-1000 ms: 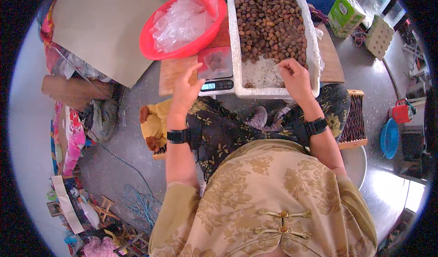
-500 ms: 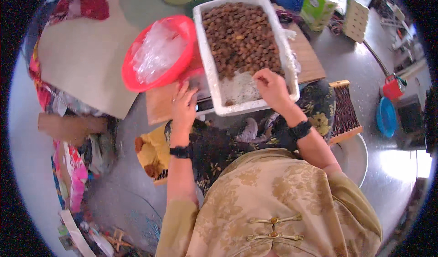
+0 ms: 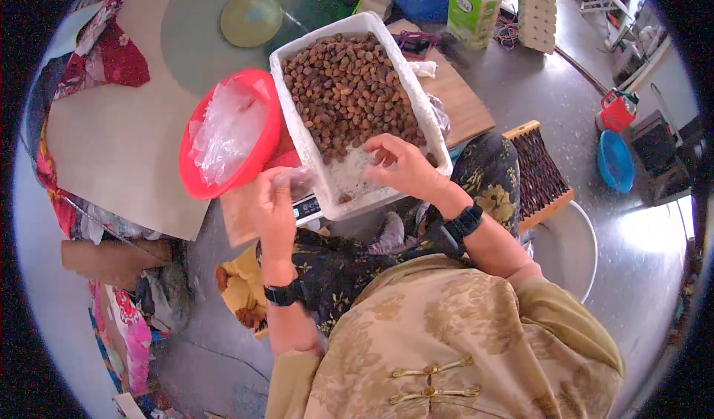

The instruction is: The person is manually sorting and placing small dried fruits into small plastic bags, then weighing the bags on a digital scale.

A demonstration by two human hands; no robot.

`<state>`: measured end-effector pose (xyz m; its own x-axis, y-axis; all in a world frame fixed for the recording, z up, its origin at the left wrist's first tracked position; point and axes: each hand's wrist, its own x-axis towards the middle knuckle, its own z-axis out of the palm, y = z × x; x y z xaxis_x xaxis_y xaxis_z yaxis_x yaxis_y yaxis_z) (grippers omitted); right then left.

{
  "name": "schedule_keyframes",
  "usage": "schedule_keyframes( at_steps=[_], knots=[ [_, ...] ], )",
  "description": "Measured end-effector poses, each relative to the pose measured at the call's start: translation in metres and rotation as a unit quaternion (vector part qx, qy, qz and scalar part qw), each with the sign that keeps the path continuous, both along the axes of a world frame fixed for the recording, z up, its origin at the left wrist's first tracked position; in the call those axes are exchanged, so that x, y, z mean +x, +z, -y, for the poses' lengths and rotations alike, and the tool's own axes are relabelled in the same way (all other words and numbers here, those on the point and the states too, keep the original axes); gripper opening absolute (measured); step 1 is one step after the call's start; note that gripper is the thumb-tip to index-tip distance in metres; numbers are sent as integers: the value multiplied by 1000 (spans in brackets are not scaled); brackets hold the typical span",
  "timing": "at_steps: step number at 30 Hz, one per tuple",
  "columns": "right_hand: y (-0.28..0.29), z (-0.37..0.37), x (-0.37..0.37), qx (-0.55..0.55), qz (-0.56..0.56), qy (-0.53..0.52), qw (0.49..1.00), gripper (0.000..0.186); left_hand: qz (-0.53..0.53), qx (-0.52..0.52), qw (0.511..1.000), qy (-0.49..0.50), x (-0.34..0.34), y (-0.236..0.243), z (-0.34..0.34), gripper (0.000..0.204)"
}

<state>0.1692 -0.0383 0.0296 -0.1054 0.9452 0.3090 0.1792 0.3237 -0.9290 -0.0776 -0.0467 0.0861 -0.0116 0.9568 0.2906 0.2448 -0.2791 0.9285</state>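
Observation:
A white foam box (image 3: 436, 107) holds a heap of small brown dried fruits (image 3: 349, 84); its near end shows a pale bottom. Over that near end hovers my right hand (image 3: 409, 168), thumb and fingers curled but apart, nothing visible between them. My left hand (image 3: 275, 207) pinches a clear plastic bag (image 3: 300, 179) beside the box's near left corner. Just to the right of this hand, a scale (image 3: 306, 209) with a small lit display shows partly under the box. A red basin (image 3: 195, 183) with a pile of clear plastic bags (image 3: 232, 133) stands left of the box.
A wooden board (image 3: 465, 92) lies under the box. To the right are a wooden-framed beaded seat (image 3: 547, 173), a white tub (image 3: 573, 248), a blue basin (image 3: 616, 161) and a red jug (image 3: 617, 110). A green-white package (image 3: 473, 10) stands beyond; a large beige board (image 3: 126, 136) lies left.
My left hand has lifted and closed on a plastic bag. The right hand has shifted left over the box's near end. The view has shifted, so the box appears lower and farther left.

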Motion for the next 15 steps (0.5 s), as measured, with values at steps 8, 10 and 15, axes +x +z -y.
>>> schedule_keyframes(
  at_steps=[8,10,15],
  knots=[
    [31,6,4,91,22,21,995,17,-151,97,976,-121,63,-9,-9,14],
    [31,4,21,41,27,-58,997,9,-113,123,982,-85,72,-15,-14,14],
    [30,-12,80,24,17,-241,970,9,-89,26,994,-51,67,-47,-23,16]
  ],
)
